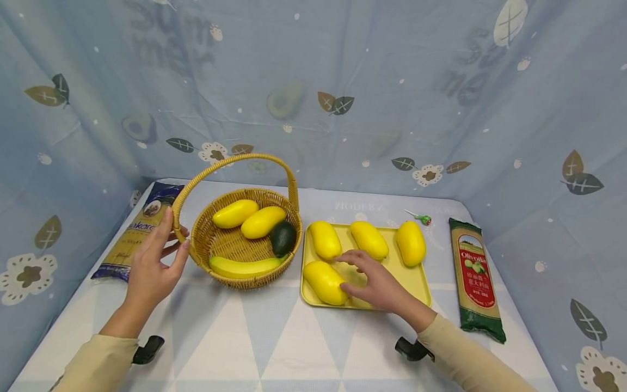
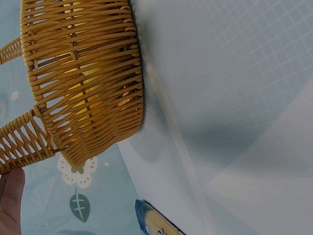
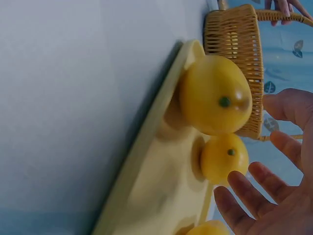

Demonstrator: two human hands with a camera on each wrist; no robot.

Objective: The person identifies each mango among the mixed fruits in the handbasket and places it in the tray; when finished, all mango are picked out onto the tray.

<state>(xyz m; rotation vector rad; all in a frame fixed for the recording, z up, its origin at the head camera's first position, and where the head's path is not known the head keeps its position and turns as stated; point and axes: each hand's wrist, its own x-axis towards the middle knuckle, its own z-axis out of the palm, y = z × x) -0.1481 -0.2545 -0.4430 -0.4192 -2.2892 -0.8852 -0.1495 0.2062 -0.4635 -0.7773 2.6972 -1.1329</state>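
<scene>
A wicker basket [image 1: 250, 282] with a tall handle [image 1: 235, 158] stands left of centre. My left hand [image 1: 154, 261] holds the left side of its handle, thumb in front and fingers reaching round. Inside lie two yellow mangoes [image 1: 263, 222], a dark green avocado [image 1: 283, 238] and a banana [image 1: 247, 267]. To the right, several mangoes rest on a yellow tray [image 1: 392, 283]. My right hand [image 1: 377, 283] hovers over the tray with fingers spread, beside the front-left mango [image 1: 325, 282]. In the right wrist view, a gap shows between the hand and the nearest mango [image 3: 215, 95].
A pasta bag [image 1: 129, 239] lies left of the basket, partly behind my left hand. Another pasta pack [image 1: 475, 277] with green ends lies right of the tray. A green-wrapped lollipop [image 1: 424, 219] lies behind the tray. Patterned blue cloth [image 1: 313, 109] walls the table's back and sides.
</scene>
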